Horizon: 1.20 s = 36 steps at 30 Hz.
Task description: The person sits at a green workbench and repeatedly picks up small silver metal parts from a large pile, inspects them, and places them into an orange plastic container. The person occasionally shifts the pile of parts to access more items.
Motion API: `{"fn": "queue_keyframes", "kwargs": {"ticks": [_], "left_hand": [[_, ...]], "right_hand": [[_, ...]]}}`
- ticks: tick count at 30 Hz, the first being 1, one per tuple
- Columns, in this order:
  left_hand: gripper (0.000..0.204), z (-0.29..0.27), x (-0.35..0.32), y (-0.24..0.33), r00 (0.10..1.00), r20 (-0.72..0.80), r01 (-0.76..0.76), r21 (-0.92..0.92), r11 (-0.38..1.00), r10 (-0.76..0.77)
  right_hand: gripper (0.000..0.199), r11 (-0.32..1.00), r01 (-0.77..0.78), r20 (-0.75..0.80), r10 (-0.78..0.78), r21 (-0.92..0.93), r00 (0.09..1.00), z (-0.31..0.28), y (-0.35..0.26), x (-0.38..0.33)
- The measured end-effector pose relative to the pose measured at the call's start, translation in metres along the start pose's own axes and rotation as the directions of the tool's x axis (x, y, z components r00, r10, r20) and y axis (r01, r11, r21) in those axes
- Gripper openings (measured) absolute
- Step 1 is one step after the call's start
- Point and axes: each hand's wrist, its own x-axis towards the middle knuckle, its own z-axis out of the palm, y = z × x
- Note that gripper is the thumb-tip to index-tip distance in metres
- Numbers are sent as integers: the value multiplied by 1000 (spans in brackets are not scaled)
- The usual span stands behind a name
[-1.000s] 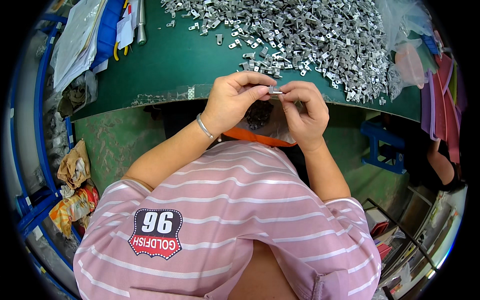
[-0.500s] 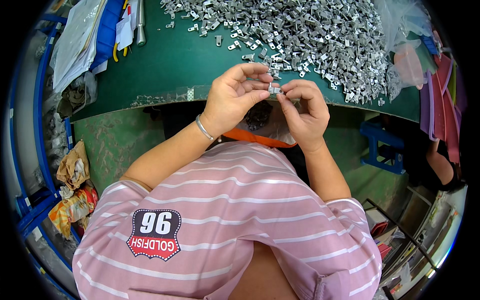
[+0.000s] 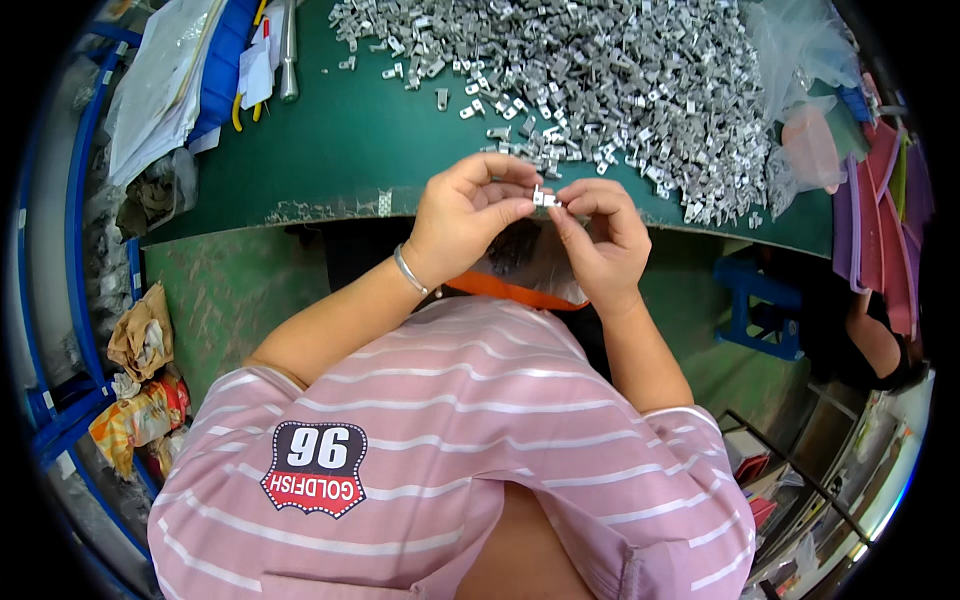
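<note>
Between my two hands, over the table's near edge, is a small silver metal bracket [image 3: 543, 199]. My left hand [image 3: 468, 212] grips its left side with thumb and fingers, and a metal bangle [image 3: 408, 268] circles that wrist. On the bracket's right end, my right hand [image 3: 606, 238] closes in a pinch; whether a second small part sits between those fingertips is too small to tell. Just beyond my fingers spreads a large heap of similar metal brackets [image 3: 620, 90], with several loose ones along its left fringe.
The green table [image 3: 300, 150] has a worn front edge. Papers [image 3: 165, 85], a blue tray [image 3: 222, 80] and a metal rod [image 3: 289, 50] lie at the left. Clear plastic bags [image 3: 805, 45] lie at the right, near a blue stool [image 3: 755, 305]. Another person's arm [image 3: 873, 335] shows there.
Both hands and the bracket sit slightly lower in the picture, and the whole table has shifted down a little too. The bracket looks slightly turned. Both hands keep their grip.
</note>
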Motion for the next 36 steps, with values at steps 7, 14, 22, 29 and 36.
{"fn": "queue_keyframes", "kwargs": {"ticks": [7,14,22,29,36], "left_hand": [[28,6,12,26,970,-19,-214,419,882,244],[22,47,-11,151,878,347,-64,-598,799,329],[41,94,-22,197,541,14,-343,-909,236,841],[30,65,-31,212,567,87,-360,-868,341,819],[21,24,-39,214,698,157,-408,-715,569,698]], "right_hand": [[17,826,-437,114,426,358,898,-11,-7,38],[13,757,-588,335,496,285,801,6,-20,114],[12,771,-624,595,563,-128,573,54,-30,178],[7,795,-564,531,584,-222,614,77,-24,238],[27,874,-418,276,350,247,895,147,4,336]]}}
